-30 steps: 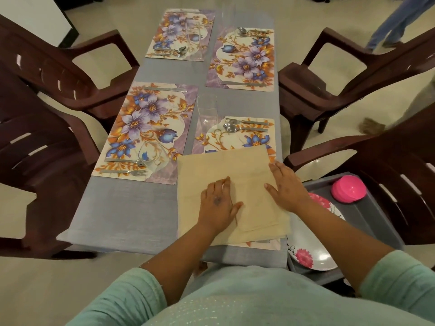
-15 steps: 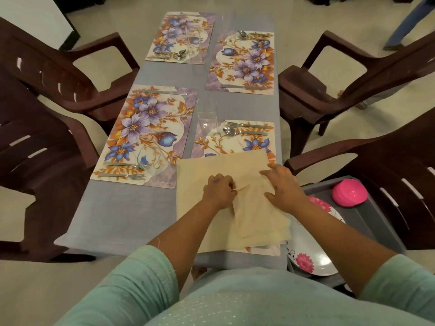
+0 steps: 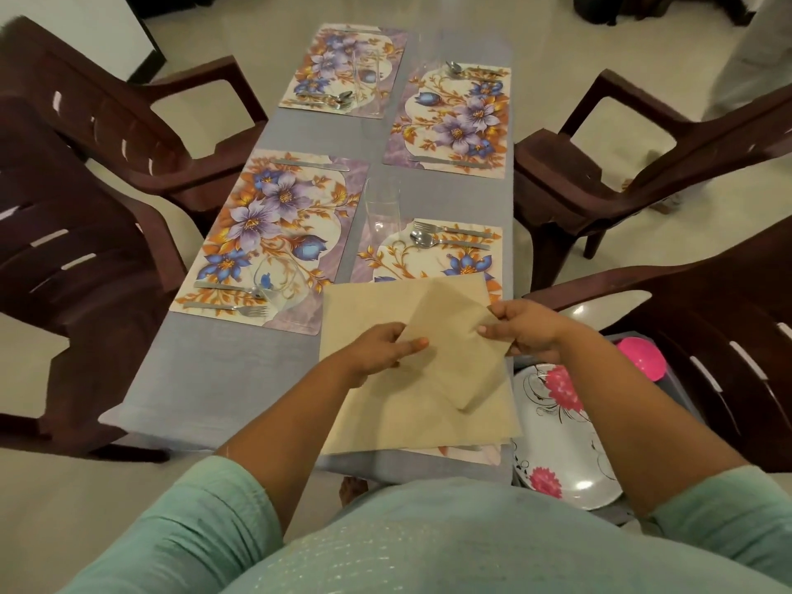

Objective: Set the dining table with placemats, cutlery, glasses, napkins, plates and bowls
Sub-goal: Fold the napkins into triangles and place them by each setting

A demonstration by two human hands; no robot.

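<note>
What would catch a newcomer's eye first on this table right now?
Front and centre, the left hand and right hand pinch a beige napkin, lifted over more beige cloth at the table's near right corner. Beyond lie four bright floral placemats already carrying cutlery and clear glasses. At the right, off the table, a flowered white plate and a pink bowl wait in a grey tray.

I count four floral placemats: near left (image 3: 274, 233), near right (image 3: 433, 259) partly under the cloth, far left (image 3: 338, 70), far right (image 3: 454, 122). Four glasses: near left (image 3: 276, 280), near right (image 3: 381, 207), far left (image 3: 364, 79); the fourth, far right (image 3: 433, 49), is faint. Two beige napkins: one in my hands (image 3: 454, 349), one flat (image 3: 407, 413). Four brown chairs. One flowered plate (image 3: 557, 430). One pink bowl (image 3: 643, 358).
</note>
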